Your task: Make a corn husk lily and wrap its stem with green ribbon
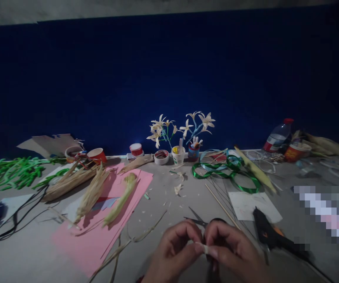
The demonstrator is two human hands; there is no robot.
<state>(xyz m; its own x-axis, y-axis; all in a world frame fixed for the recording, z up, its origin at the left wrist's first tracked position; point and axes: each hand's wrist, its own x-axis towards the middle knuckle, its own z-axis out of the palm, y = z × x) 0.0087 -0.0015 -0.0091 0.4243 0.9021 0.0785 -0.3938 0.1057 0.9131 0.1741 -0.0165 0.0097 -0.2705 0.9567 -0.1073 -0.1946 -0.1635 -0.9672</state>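
Note:
Near the front edge of the table, my left hand [177, 248] and my right hand [231, 248] meet with thumbs and fingers pinched. Between the thumb tips is a small pale strip [206, 249], which looks like a bit of dried corn husk; both hands grip it. Just beyond my fingers lie scissors [197, 218] with spread blades, their handles partly hidden by my right hand. To the right of my right hand, a black glue gun [271, 236] lies on the table.
Corn husks [92, 192] lie on pink paper [72, 245] at left, by green pipe cleaners [19, 171]. Husk flowers [159, 131] stand in a cup [177, 157] at the back. Green ribbon [246, 184], a white sheet [254, 206] and a bottle [277, 137] are at right.

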